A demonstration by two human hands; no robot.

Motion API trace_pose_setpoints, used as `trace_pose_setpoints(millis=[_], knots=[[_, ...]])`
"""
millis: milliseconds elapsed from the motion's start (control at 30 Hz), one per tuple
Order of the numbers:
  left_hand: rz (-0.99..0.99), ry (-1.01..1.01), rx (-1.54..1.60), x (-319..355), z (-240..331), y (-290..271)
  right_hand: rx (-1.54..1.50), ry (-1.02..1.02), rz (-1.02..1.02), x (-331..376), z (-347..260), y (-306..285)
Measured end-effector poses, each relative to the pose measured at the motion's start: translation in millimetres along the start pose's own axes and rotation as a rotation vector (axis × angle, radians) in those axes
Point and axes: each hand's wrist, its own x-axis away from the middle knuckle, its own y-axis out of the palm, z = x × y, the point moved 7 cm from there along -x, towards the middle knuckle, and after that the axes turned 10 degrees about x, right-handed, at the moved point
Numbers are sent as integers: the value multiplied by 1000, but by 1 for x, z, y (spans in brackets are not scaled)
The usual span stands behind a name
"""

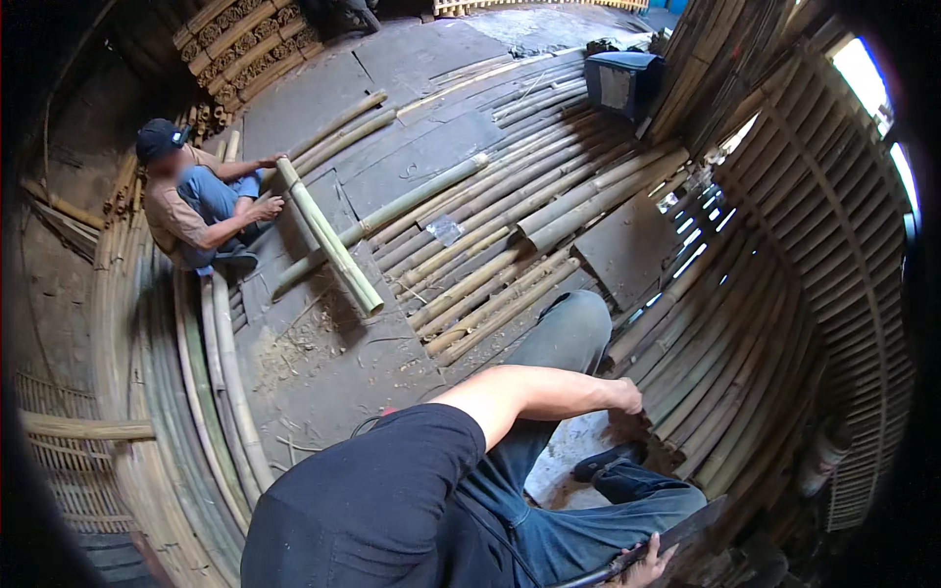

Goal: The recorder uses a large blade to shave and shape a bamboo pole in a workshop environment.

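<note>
My left hand (623, 397) reaches out past my knee, fingers curled down onto a bamboo slat (676, 392) at the edge of the curved slat stack on the right. At the bottom edge, my right hand (642, 566) grips the handle of a long dark blade (686, 532), which angles up to the right over my jeans. My black sandal (608, 459) rests on the floor just below the left hand.
Another person (191, 201) sits at the left, both hands on a thick green bamboo pole (328, 240). Several long poles (510, 196) lie across the concrete floor. Split slats line the left side (211, 372). A dark blue box (622, 80) stands at the back.
</note>
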Motion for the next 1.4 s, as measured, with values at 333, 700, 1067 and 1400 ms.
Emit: trace_pose_setpoints(millis=[333,700,1067,1400], knots=[[-117,217,57,65,62,-75,-124,-33,-66,40,-67,54],[-582,-450,1989,296,169,74,-372,-199,-242,105,-75,170],[-288,-472,2008,280,169,83,-286,402,-426,81,42,244],[-238,-636,2030,269,175,87,-397,466,-475,72,24,244]])
